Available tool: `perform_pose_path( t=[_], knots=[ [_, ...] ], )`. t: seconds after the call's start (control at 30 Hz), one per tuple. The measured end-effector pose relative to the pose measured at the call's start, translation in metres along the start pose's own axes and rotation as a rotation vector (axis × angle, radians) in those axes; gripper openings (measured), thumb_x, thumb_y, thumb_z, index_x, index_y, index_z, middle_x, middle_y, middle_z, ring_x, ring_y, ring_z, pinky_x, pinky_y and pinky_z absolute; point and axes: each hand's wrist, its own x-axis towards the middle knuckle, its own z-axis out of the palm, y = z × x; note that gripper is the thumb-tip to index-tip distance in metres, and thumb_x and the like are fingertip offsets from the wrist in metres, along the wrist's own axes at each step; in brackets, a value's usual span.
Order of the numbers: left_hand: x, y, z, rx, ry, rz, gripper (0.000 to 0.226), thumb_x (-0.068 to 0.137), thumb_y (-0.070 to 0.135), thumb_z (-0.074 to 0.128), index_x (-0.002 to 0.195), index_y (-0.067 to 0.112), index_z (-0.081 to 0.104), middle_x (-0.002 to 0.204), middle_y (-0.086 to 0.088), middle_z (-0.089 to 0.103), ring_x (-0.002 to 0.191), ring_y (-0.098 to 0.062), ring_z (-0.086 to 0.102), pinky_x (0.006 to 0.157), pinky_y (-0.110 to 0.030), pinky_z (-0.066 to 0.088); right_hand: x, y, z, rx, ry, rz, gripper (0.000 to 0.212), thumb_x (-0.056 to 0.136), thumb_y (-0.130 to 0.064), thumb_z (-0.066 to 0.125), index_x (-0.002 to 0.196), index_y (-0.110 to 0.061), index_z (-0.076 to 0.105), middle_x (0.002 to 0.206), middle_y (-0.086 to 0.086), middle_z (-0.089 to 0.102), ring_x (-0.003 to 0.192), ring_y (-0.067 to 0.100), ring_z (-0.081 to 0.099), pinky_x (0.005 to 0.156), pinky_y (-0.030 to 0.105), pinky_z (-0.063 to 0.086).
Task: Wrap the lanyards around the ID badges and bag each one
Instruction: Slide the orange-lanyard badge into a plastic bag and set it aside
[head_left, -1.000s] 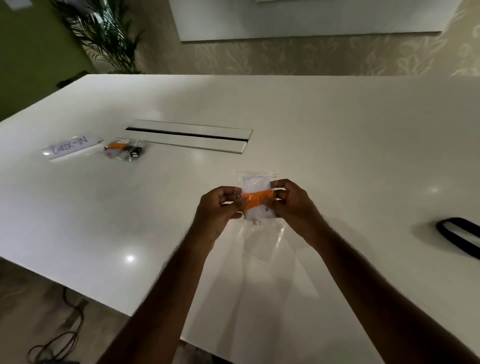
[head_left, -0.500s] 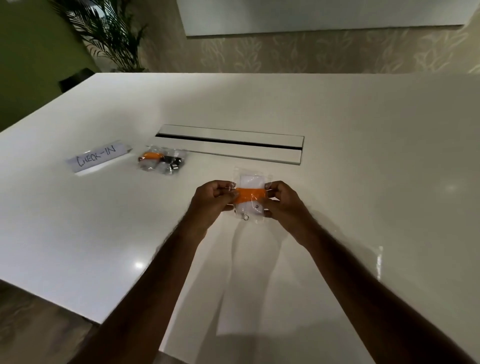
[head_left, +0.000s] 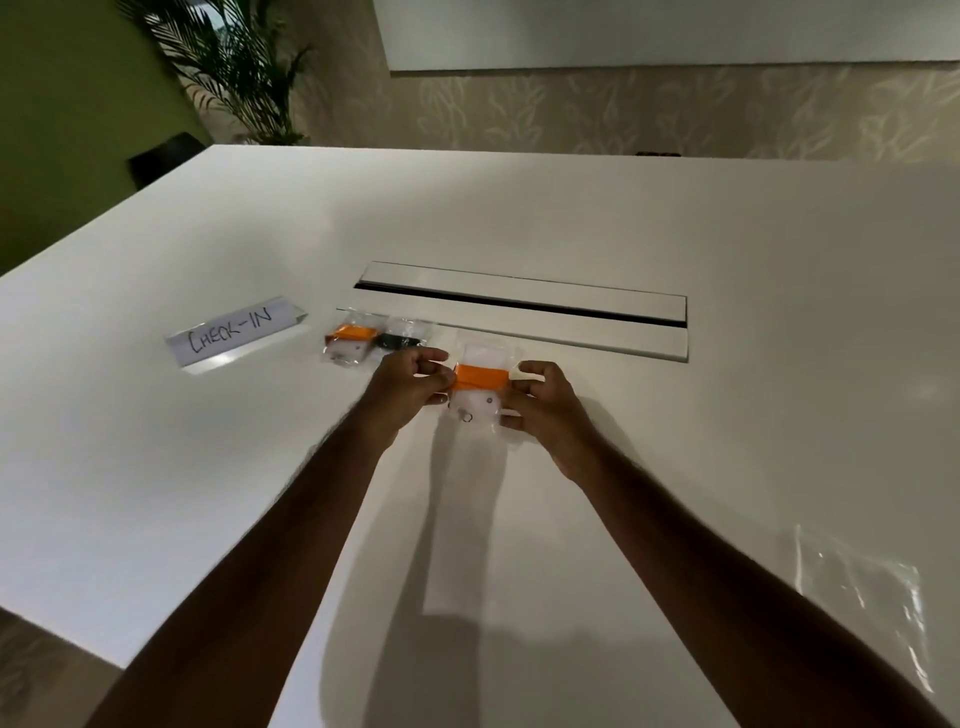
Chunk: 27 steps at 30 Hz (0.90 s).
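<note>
- Left hand (head_left: 410, 387) and right hand (head_left: 540, 410) pinch the clear plastic bag (head_left: 480, 395) holding the orange-lanyard-wrapped white badge (head_left: 479, 382).
- Near the silver cable slot (head_left: 524, 312), an unsealed bag might spill it.

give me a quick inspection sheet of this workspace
surface: white table, hatch shut
job's things: bagged badge with orange lanyard held above the table; two bagged badges beside the CHECK-IN sign; empty bag near right
clutter: nothing seen
grippers: left hand and right hand pinch the bag's sides
cables: nothing seen
surroundings: palm plant, green wall, patterned wall
</note>
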Motion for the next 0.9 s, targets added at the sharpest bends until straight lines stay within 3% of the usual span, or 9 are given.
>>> perform_pose_path(
  t=[0.17, 0.27, 0.33, 0.5, 0.57, 0.63, 0.7, 0.77, 0.9],
  knots=[
    [0.036, -0.006, -0.017, 0.07, 0.051, 0.0, 0.036, 0.091, 0.005, 0.078, 0.125, 0.004, 0.065, 0.101, -0.01, 0.073, 0.094, -0.025, 0.075, 0.078, -0.033, 0.064, 0.026, 0.0, 0.022, -0.108, 0.033, 0.006, 0.048, 0.092, -0.012, 0.079, 0.131, -0.018, 0.051, 0.114, 0.006, 0.071, 0.095, 0.018, 0.071, 0.083, 0.033, 0.061],
    [0.053, -0.007, -0.02, 0.133, 0.093, 0.003, 0.034, 0.088, 0.004, 0.079, 0.119, 0.006, 0.065, 0.101, -0.014, 0.075, 0.087, -0.024, 0.075, 0.078, -0.037, 0.065, 0.039, 0.0, 0.03, -0.158, 0.042, 0.028, 0.059, 0.092, -0.016, 0.08, 0.142, -0.014, 0.05, 0.125, 0.01, 0.07, 0.105, 0.028, 0.071, 0.085, 0.035, 0.061],
    [0.061, -0.008, -0.022, 0.197, 0.112, 0.018, 0.034, 0.088, 0.006, 0.079, 0.118, 0.007, 0.064, 0.092, -0.009, 0.074, 0.087, -0.027, 0.074, 0.081, -0.042, 0.064, 0.047, -0.001, 0.036, -0.209, 0.036, 0.025, 0.065, 0.091, -0.019, 0.08, 0.148, -0.013, 0.047, 0.129, 0.009, 0.069, 0.101, 0.024, 0.071, 0.082, 0.03, 0.06],
    [0.073, -0.01, -0.025, 0.401, 0.119, 0.06, 0.041, 0.088, 0.013, 0.079, 0.124, 0.012, 0.059, 0.094, 0.0, 0.071, 0.095, -0.023, 0.071, 0.084, -0.037, 0.06, 0.056, -0.006, 0.046, -0.274, -0.006, 0.022, 0.069, 0.093, -0.021, 0.078, 0.152, -0.008, 0.045, 0.138, 0.009, 0.066, 0.119, 0.027, 0.067, 0.105, 0.044, 0.056],
    [0.075, -0.01, -0.025, 0.446, 0.121, 0.068, 0.044, 0.087, 0.015, 0.08, 0.126, 0.013, 0.059, 0.101, -0.003, 0.072, 0.096, -0.023, 0.07, 0.083, -0.037, 0.06, 0.057, -0.007, 0.048, -0.319, -0.033, 0.013, 0.057, 0.094, -0.021, 0.075, 0.145, -0.009, 0.053, 0.132, 0.006, 0.068, 0.118, 0.026, 0.067, 0.099, 0.039, 0.058],
    [0.077, -0.01, -0.023, 0.481, 0.122, 0.076, 0.048, 0.087, 0.017, 0.081, 0.129, 0.012, 0.058, 0.107, -0.005, 0.071, 0.099, -0.024, 0.069, 0.086, -0.04, 0.061, 0.058, -0.009, 0.049, -0.342, -0.061, 0.013, 0.032, 0.096, -0.018, 0.072, 0.126, -0.01, 0.064, 0.112, 0.002, 0.072, 0.103, 0.02, 0.069, 0.077, 0.023, 0.056],
    [0.077, -0.011, -0.021, 0.515, 0.131, 0.09, 0.051, 0.087, 0.016, 0.082, 0.131, 0.01, 0.058, 0.114, -0.01, 0.071, 0.105, -0.027, 0.069, 0.091, -0.045, 0.061, 0.06, -0.008, 0.049, -0.383, -0.062, -0.006, 0.015, 0.097, -0.014, 0.07, 0.11, -0.013, 0.064, 0.095, -0.003, 0.069, 0.087, 0.014, 0.066, 0.067, 0.016, 0.049],
    [0.077, -0.013, -0.02, 0.539, 0.146, 0.12, 0.05, 0.087, 0.013, 0.082, 0.131, 0.007, 0.058, 0.121, -0.013, 0.069, 0.109, -0.028, 0.067, 0.093, -0.045, 0.06, 0.059, -0.008, 0.051, -0.431, -0.074, -0.029, 0.017, 0.097, -0.013, 0.07, 0.113, -0.01, 0.066, 0.101, 0.004, 0.071, 0.092, 0.018, 0.067, 0.076, 0.024, 0.054],
    [0.073, -0.016, -0.017, 0.586, 0.151, 0.182, 0.044, 0.088, 0.006, 0.077, 0.127, 0.003, 0.059, 0.126, -0.017, 0.063, 0.115, -0.032, 0.063, 0.096, -0.046, 0.057, 0.056, -0.01, 0.053, -0.51, -0.109, -0.052, 0.042, 0.097, -0.017, 0.073, 0.137, -0.006, 0.062, 0.128, 0.013, 0.07, 0.115, 0.029, 0.067, 0.101, 0.043, 0.057]
  ],
)
